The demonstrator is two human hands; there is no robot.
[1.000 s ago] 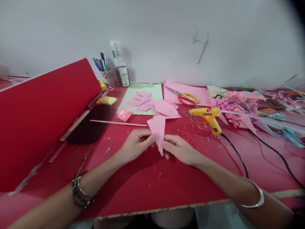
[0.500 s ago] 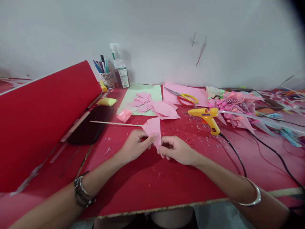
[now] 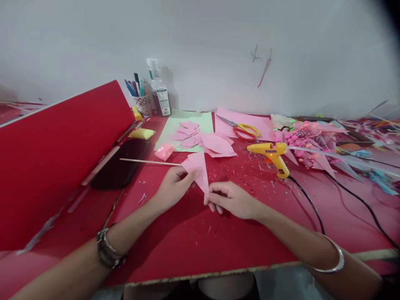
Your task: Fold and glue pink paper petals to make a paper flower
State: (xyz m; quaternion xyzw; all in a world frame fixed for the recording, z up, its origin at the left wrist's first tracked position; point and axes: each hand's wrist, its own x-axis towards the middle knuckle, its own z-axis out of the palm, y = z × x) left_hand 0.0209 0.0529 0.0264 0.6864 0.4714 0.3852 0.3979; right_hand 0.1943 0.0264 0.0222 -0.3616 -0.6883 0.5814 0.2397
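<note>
1 folded pink paper is slanting between the left hand and the right hand — its long axis is running from a wide far end by the left thumb to a narrow tip at the right hand. From where I'm standing, the left hand is pinching the broad part, its lower fingers hidden; the right is pinching the tip. 1 thin stick is lying just beyond the left hand.
</note>
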